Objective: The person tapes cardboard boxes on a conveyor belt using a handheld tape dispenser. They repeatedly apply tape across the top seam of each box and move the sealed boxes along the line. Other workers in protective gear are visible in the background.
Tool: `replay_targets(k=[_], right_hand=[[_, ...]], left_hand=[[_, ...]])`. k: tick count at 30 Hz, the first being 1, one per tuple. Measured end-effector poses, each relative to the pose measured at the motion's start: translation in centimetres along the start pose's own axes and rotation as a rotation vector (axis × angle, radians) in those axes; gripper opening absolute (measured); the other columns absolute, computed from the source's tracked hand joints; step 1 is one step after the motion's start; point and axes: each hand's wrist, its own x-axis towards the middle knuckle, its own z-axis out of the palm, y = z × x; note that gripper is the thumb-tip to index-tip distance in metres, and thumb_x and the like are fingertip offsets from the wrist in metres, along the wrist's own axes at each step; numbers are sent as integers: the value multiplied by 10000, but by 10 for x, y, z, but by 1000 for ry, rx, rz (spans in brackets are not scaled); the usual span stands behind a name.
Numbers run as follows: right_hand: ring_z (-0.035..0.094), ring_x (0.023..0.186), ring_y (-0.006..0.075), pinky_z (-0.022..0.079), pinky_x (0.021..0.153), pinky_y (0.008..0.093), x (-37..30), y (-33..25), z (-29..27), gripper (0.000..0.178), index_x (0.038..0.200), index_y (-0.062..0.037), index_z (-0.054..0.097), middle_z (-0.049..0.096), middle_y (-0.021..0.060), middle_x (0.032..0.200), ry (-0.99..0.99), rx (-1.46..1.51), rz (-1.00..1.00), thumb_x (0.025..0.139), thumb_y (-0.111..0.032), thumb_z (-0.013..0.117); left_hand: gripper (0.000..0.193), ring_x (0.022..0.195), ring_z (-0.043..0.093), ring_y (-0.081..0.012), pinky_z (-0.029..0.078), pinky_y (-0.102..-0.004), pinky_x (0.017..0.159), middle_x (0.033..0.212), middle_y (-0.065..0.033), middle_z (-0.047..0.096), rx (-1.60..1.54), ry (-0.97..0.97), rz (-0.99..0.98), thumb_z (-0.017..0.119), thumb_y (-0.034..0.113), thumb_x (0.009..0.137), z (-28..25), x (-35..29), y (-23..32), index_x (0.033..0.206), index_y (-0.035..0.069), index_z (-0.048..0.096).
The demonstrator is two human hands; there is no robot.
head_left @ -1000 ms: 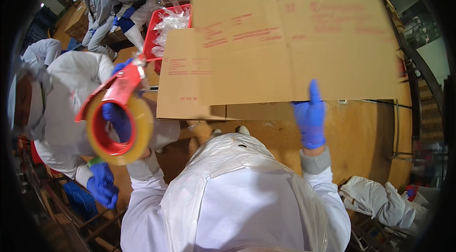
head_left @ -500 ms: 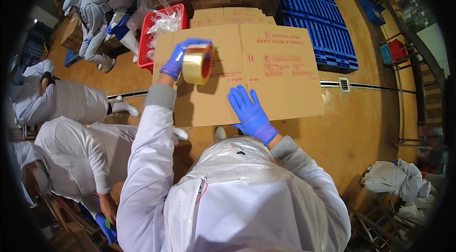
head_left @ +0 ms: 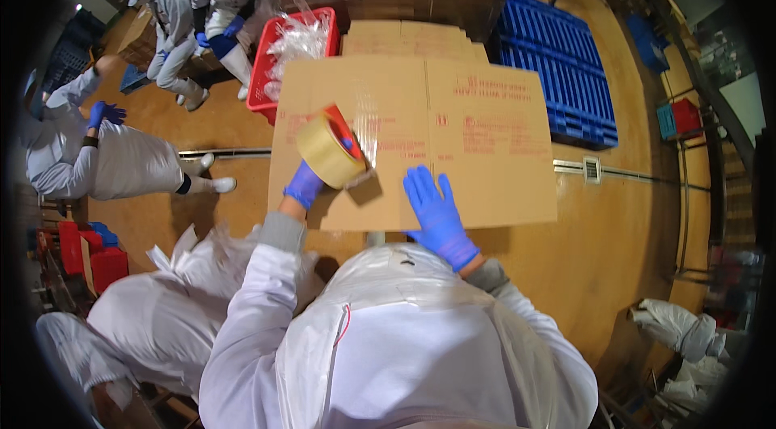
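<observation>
A flat brown cardboard box (head_left: 493, 187) with red print lies in front of me. In my left hand (head_left: 304, 185), gloved in blue, is a roll of packing tape (head_left: 327, 156) with a red core, held tilted over the left part of the cardboard. The roll hides most of the fingers. Beside it, a shiny strip of clear tape (head_left: 366, 126) runs over the cardboard. My right hand (head_left: 439, 217), also in a blue glove, rests flat at the near edge of the box, fingers stretched out and holding nothing.
More folded cardboard (head_left: 404, 39) is stacked behind the box. A red basket (head_left: 263, 73) with clear plastic stands at the far left, blue pallets (head_left: 558, 65) at the far right. Several people in white work at the left; one (head_left: 162, 312) bends close beside my left arm.
My left hand has drawn the tape roll nearer to me and tilted it; a shiny strip now shows on the cardboard. My right hand stays flat. The near-left person has bent over.
</observation>
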Motion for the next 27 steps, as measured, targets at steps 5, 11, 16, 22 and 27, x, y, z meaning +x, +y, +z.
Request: replay_targets(k=[5, 11, 16, 22, 27], right_hand=[[227, 1530, 354, 151, 1221, 580, 26, 24, -20, 1038, 1534, -26, 338, 316, 184, 1609, 20, 34, -20, 734, -487, 811], [199, 1528, 386, 123, 1216, 611, 145, 69, -82, 1135, 1540, -29, 333, 289, 198, 1617, 311, -168, -127, 693, -629, 791], [179, 1529, 413, 163, 1201, 623, 71, -45, -12, 1036, 1529, 15, 325, 247, 231, 1624, -198, -89, -178, 782, -561, 753], [197, 1536, 377, 152, 1223, 581, 47, -33, 24, 947, 1525, 4, 347, 279, 196, 1621, -9, -237, -233, 807, -472, 739], [208, 1538, 359, 148, 1230, 563, 45, -38, 15, 853, 1527, -3, 353, 298, 177, 1621, -38, -176, -184, 845, -407, 670]], left_hand=[[433, 1007, 648, -204, 541, -348, 872, 1105, -67, 680, -184, 318, 12, 811, 225, 847, -1, -12, 92, 1211, 69, 636], [295, 919, 702, -177, 561, -300, 839, 1012, -65, 738, -1012, 527, -10, 633, 285, 990, -79, -18, 121, 1111, 22, 692], [326, 1053, 680, -190, 534, -319, 936, 1148, -76, 715, -451, 673, 94, 659, 252, 971, -75, -21, 66, 1188, 9, 676], [397, 1181, 632, -199, 496, -343, 1039, 1287, -72, 675, -93, 99, 205, 730, 99, 892, -78, 74, 97, 1281, 61, 660], [311, 999, 698, -145, 556, -308, 892, 1123, -40, 725, -629, -76, -420, 566, 248, 981, -65, 71, 88, 1192, 81, 721]])
